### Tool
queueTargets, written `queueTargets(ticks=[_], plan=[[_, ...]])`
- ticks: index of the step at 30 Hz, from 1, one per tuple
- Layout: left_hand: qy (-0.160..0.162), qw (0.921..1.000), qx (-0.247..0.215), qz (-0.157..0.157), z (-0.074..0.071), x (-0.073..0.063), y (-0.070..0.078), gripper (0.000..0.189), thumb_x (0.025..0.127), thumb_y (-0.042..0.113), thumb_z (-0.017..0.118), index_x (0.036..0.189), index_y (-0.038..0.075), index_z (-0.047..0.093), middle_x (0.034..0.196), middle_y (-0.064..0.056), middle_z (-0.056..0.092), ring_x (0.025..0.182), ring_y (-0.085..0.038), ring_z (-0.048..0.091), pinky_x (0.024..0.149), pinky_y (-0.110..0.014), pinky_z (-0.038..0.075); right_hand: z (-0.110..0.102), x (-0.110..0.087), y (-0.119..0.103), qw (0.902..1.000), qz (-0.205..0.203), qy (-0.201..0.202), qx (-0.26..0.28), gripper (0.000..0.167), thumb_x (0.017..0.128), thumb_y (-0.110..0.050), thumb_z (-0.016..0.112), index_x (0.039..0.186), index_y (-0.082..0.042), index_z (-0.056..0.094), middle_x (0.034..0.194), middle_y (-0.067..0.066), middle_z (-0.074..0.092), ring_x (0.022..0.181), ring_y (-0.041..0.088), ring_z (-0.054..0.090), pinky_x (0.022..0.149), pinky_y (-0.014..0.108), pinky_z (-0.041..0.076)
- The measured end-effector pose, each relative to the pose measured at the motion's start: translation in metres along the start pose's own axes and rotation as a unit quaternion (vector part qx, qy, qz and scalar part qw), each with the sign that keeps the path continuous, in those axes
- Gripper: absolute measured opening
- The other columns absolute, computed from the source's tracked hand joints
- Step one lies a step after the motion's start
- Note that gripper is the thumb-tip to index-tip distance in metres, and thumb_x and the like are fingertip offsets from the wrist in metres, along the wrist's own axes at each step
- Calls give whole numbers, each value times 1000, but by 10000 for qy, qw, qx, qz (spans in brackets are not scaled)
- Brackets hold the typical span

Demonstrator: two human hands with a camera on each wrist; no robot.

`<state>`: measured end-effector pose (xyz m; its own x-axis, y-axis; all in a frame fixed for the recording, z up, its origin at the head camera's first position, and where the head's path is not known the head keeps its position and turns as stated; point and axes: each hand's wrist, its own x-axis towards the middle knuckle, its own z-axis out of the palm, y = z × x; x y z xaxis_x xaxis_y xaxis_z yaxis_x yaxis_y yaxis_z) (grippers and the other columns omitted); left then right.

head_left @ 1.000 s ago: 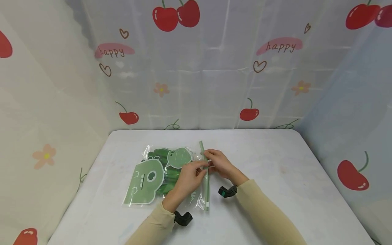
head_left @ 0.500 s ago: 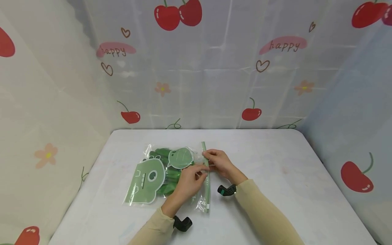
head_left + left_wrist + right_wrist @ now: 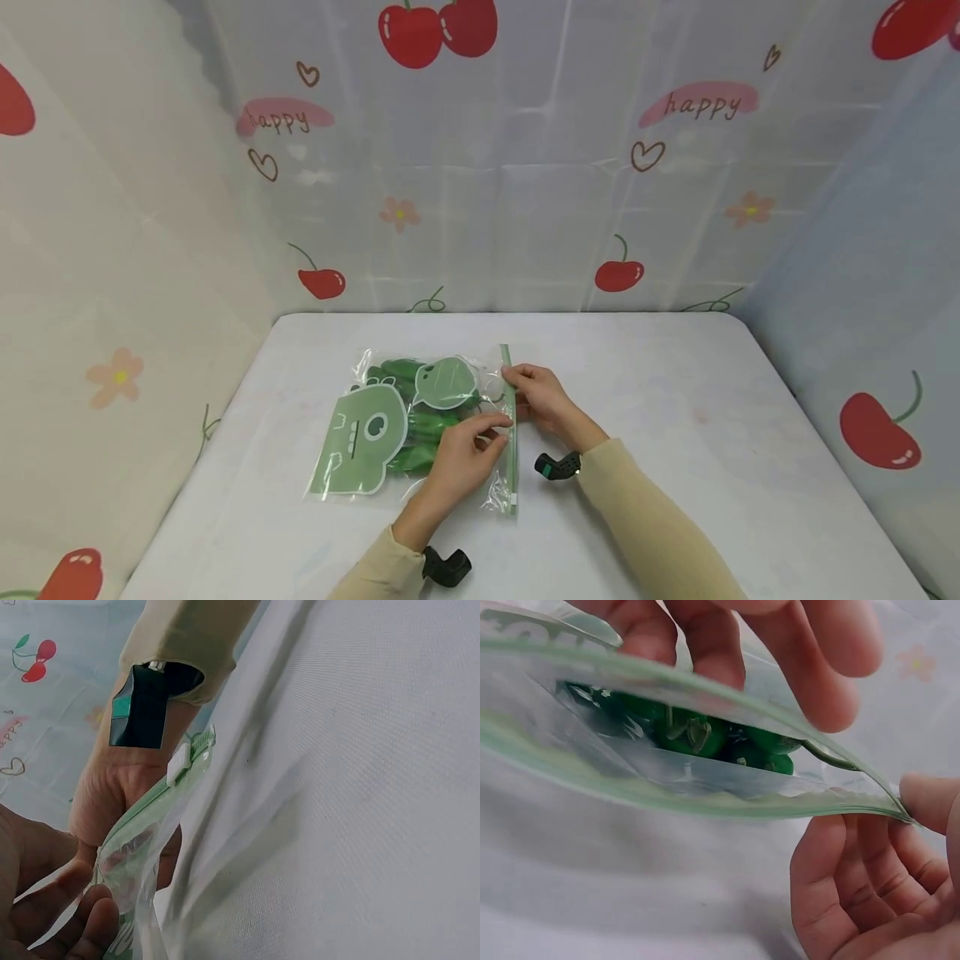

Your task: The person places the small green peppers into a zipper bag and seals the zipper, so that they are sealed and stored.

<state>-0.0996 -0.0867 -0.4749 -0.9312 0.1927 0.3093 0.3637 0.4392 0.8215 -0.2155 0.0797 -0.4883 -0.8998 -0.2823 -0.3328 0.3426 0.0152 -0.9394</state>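
A clear zip bag point(image 3: 367, 446) with a green cartoon print lies on the table, green peppers point(image 3: 694, 735) inside it. Its green zip strip point(image 3: 512, 467) faces right, and the right wrist view shows the mouth parted, pepper stems visible within. My right hand point(image 3: 543, 398) pinches the far end of the strip between thumb and fingers. Over the bag, my left hand point(image 3: 465, 454) has its fingers at the upper lip of the mouth, thumb apart from them. A white slider point(image 3: 178, 763) sits at the near end of the strip.
The white table point(image 3: 637, 383) extends around the bag. Behind it hangs a curtain point(image 3: 517, 225) printed with cherries and hearts. Each wrist carries a black camera, one on the left wrist point(image 3: 447, 568) and one on the right point(image 3: 558, 467).
The left hand has moved slightly nearer the body, and its fingers have come away from the right hand. The right hand keeps its place at the strip's far end.
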Motion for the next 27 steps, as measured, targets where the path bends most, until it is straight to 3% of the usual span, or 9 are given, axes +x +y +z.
queueTargets(ticks=[11,18,23,27], plan=[[-78,9998,145,-92,3,-3,0,27,94,3,70,119,11,76,116,-6,77,98,-21,71,78,-26,59,-6,-25,7,9996,97,-247,-8,34,104,-31,63,118,0,64,97,1,68,79,15,70,65,29,58],[-126,9996,163,-187,3,-4,-1,32,97,3,65,126,13,74,118,-7,75,101,-22,70,80,-29,58,-6,-40,19,9974,67,-694,205,34,105,-30,63,121,0,62,99,-1,68,83,14,70,69,30,59],[26,9997,-148,-214,3,-5,-1,36,96,0,64,128,14,73,120,-8,75,103,-24,72,82,-30,59,-5,-51,25,9953,65,-947,208,42,105,-32,62,130,1,61,108,1,69,91,16,70,74,33,61],[207,9980,-542,-260,3,-6,-3,37,94,-4,64,126,14,74,119,-9,75,105,-26,72,85,-29,60,-4,-58,27,9930,142,-1140,269,41,106,-31,60,131,0,60,107,1,70,89,16,70,70,32,60]])
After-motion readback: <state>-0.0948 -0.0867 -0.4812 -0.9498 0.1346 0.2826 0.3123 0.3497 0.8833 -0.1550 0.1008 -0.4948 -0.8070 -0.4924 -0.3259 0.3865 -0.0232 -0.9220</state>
